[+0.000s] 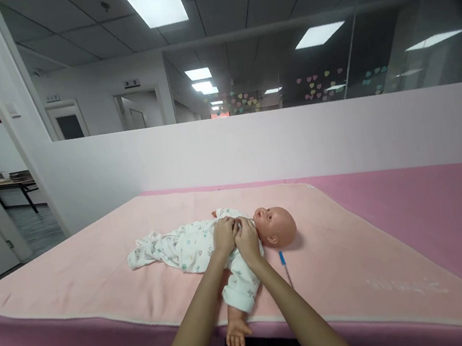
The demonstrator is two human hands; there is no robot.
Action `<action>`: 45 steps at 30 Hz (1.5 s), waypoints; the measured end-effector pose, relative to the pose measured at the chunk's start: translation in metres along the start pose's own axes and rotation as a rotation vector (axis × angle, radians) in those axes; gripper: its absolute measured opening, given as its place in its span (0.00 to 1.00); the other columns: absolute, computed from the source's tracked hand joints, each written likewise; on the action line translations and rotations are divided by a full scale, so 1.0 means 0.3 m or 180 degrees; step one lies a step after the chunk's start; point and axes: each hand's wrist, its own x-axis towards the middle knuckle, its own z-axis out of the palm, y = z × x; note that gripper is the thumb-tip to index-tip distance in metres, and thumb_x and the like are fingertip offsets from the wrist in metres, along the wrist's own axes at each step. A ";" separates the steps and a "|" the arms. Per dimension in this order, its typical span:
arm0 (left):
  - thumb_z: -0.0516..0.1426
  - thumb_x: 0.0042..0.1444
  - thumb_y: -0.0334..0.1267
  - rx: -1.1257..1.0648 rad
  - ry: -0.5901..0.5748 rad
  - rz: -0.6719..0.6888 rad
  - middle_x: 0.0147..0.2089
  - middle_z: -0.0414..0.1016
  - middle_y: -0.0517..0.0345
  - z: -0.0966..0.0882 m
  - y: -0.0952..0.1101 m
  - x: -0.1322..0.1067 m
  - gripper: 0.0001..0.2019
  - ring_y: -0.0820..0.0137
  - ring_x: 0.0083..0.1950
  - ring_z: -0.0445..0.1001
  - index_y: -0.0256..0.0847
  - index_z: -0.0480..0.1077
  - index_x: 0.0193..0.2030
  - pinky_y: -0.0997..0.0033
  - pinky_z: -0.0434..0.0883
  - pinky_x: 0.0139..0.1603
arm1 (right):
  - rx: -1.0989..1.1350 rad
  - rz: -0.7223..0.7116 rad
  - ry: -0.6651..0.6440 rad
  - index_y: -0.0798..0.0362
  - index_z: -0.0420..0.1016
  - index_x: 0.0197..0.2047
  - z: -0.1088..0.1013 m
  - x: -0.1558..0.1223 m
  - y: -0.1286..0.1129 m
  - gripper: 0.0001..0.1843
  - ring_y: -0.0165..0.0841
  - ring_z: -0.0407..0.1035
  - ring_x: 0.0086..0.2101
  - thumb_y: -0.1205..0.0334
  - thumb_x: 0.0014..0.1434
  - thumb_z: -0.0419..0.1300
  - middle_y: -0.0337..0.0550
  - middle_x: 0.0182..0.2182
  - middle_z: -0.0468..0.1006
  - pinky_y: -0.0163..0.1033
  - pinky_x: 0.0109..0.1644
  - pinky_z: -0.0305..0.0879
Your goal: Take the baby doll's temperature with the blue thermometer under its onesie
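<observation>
A baby doll (279, 227) lies on its back across the bed, its head to the right. It wears a white long-sleeved romper (189, 244) with a small coloured print. At the upper chest, just below the doll's chin, my left hand (225, 237) and my right hand (248, 240) meet. Both have their fingers bent and pinched together on the front of the romper; the exact spot they grip is hidden by the fingers. One doll arm (236, 327) stretches toward me over the bed's front edge. Beside my right forearm lies a blue-capped pen (282, 258).
A peach-coloured pad (338, 261) with a pale edge covers much of the pink bed (433, 202). Behind it stands a white half wall (296, 144) with glass above. An open doorway with a desk (13, 183) beyond is at the left.
</observation>
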 end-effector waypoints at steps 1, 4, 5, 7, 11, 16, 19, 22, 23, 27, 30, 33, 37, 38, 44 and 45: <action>0.44 0.55 0.38 -0.0027 0.0003 0.0046 0.35 0.69 0.53 -0.003 -0.002 -0.011 0.13 0.70 0.37 0.65 0.38 0.68 0.33 0.70 0.59 0.39 | -0.0014 -0.0019 0.0010 0.57 0.67 0.38 -0.008 -0.008 0.005 0.16 0.34 0.63 0.38 0.74 0.50 0.43 0.48 0.34 0.71 0.39 0.44 0.59; 0.45 0.55 0.37 -0.0231 0.0056 0.0152 0.37 0.69 0.55 -0.020 0.008 -0.039 0.12 0.70 0.40 0.65 0.41 0.68 0.36 0.69 0.59 0.43 | -0.0055 -0.0046 -0.0006 0.56 0.67 0.40 -0.027 -0.023 0.022 0.17 0.34 0.63 0.39 0.73 0.50 0.44 0.48 0.36 0.71 0.38 0.44 0.59; 0.45 0.55 0.36 -0.0306 0.0076 0.0186 0.38 0.70 0.56 -0.025 0.013 -0.047 0.12 0.70 0.41 0.64 0.42 0.68 0.38 0.69 0.59 0.44 | -0.0068 -0.0066 -0.0028 0.56 0.67 0.41 -0.030 -0.024 0.028 0.17 0.34 0.63 0.40 0.73 0.50 0.44 0.48 0.37 0.71 0.38 0.45 0.59; 0.45 0.54 0.35 -0.0425 0.0100 0.0243 0.39 0.70 0.58 -0.033 0.020 -0.058 0.11 0.70 0.42 0.64 0.42 0.67 0.40 0.68 0.59 0.45 | -0.0099 -0.0110 -0.0061 0.56 0.66 0.42 -0.030 -0.024 0.038 0.17 0.34 0.63 0.40 0.72 0.51 0.44 0.48 0.37 0.71 0.38 0.45 0.59; 0.46 0.53 0.32 -0.0564 0.0123 0.0258 0.38 0.71 0.60 -0.039 0.024 -0.067 0.11 0.71 0.42 0.65 0.42 0.68 0.37 0.69 0.59 0.46 | -0.0105 -0.0118 -0.0013 0.56 0.66 0.43 -0.029 -0.019 0.038 0.17 0.34 0.63 0.39 0.71 0.50 0.45 0.47 0.38 0.71 0.38 0.44 0.60; 0.45 0.53 0.33 -0.0681 0.0122 0.0128 0.37 0.71 0.60 -0.045 0.031 -0.066 0.11 0.71 0.41 0.65 0.42 0.68 0.36 0.68 0.60 0.46 | -0.0009 -0.0017 0.0087 0.56 0.67 0.41 -0.034 -0.007 0.026 0.17 0.33 0.64 0.34 0.71 0.48 0.47 0.47 0.36 0.71 0.38 0.40 0.61; 0.46 0.53 0.35 -0.0740 0.0084 -0.0049 0.36 0.72 0.60 -0.044 0.034 -0.062 0.12 0.71 0.40 0.66 0.42 0.69 0.35 0.69 0.60 0.44 | 0.0068 -0.0027 0.0083 0.56 0.66 0.42 -0.031 0.000 0.031 0.18 0.33 0.64 0.36 0.72 0.48 0.46 0.47 0.37 0.70 0.38 0.41 0.61; 0.46 0.53 0.36 -0.0770 0.0087 -0.0161 0.37 0.72 0.59 -0.042 0.037 -0.059 0.12 0.71 0.41 0.67 0.42 0.70 0.35 0.70 0.61 0.43 | 0.0071 0.0000 0.0053 0.56 0.65 0.43 -0.029 -0.001 0.033 0.18 0.32 0.63 0.37 0.72 0.48 0.46 0.47 0.38 0.69 0.38 0.42 0.61; 0.46 0.53 0.36 -0.0784 0.0108 -0.0200 0.37 0.72 0.58 -0.041 0.039 -0.059 0.13 0.71 0.40 0.67 0.42 0.70 0.35 0.70 0.61 0.43 | 0.0044 0.0006 0.0056 0.56 0.65 0.42 -0.031 -0.003 0.031 0.17 0.32 0.63 0.37 0.72 0.49 0.46 0.47 0.38 0.69 0.38 0.42 0.61; 0.44 0.54 0.37 -0.0946 0.0208 -0.0386 0.38 0.72 0.60 -0.048 0.049 -0.059 0.14 0.72 0.39 0.68 0.42 0.69 0.36 0.71 0.62 0.41 | -0.0101 -0.0001 0.0000 0.55 0.65 0.38 -0.041 -0.010 0.014 0.11 0.32 0.63 0.36 0.68 0.52 0.47 0.46 0.36 0.69 0.37 0.40 0.61; 0.43 0.55 0.37 -0.1089 0.0237 -0.0501 0.38 0.72 0.60 -0.056 0.059 -0.058 0.14 0.73 0.39 0.68 0.42 0.69 0.36 0.71 0.62 0.42 | -0.0175 -0.0013 -0.0149 0.55 0.65 0.38 -0.047 -0.008 0.013 0.10 0.32 0.63 0.35 0.67 0.54 0.47 0.45 0.34 0.70 0.37 0.39 0.60; 0.43 0.53 0.36 -0.1127 0.0216 -0.0603 0.36 0.73 0.59 -0.059 0.066 -0.055 0.14 0.72 0.39 0.68 0.41 0.70 0.34 0.71 0.61 0.44 | -0.0221 -0.0074 -0.0278 0.55 0.65 0.39 -0.047 -0.002 0.021 0.10 0.32 0.64 0.34 0.68 0.54 0.47 0.44 0.33 0.71 0.36 0.38 0.60; 0.45 0.52 0.35 -0.1087 0.0187 -0.0638 0.36 0.73 0.60 -0.057 0.069 -0.051 0.13 0.72 0.39 0.67 0.41 0.70 0.32 0.70 0.61 0.45 | -0.0249 -0.0135 -0.0256 0.55 0.65 0.39 -0.043 0.000 0.027 0.12 0.32 0.64 0.35 0.70 0.53 0.46 0.45 0.34 0.71 0.36 0.39 0.59; 0.45 0.52 0.36 -0.1074 0.0183 -0.0633 0.36 0.73 0.60 -0.057 0.069 -0.051 0.13 0.72 0.40 0.67 0.41 0.70 0.32 0.70 0.60 0.45 | -0.0249 -0.0148 -0.0228 0.55 0.66 0.39 -0.042 -0.001 0.027 0.13 0.32 0.63 0.36 0.71 0.52 0.45 0.45 0.34 0.71 0.36 0.40 0.59; 0.46 0.53 0.39 -0.1034 0.0176 -0.0677 0.34 0.73 0.60 -0.059 0.073 -0.051 0.13 0.71 0.38 0.68 0.41 0.69 0.30 0.70 0.60 0.45 | -0.0167 -0.0095 -0.0092 0.55 0.66 0.36 -0.026 -0.003 0.033 0.12 0.32 0.63 0.34 0.72 0.50 0.45 0.44 0.32 0.71 0.36 0.38 0.58; 0.46 0.53 0.40 -0.1042 0.0181 -0.0725 0.34 0.73 0.59 -0.057 0.073 -0.050 0.12 0.71 0.38 0.68 0.41 0.69 0.30 0.70 0.60 0.45 | -0.0182 -0.0080 -0.0062 0.54 0.66 0.35 -0.024 -0.004 0.034 0.12 0.32 0.63 0.33 0.72 0.50 0.45 0.44 0.31 0.71 0.35 0.37 0.58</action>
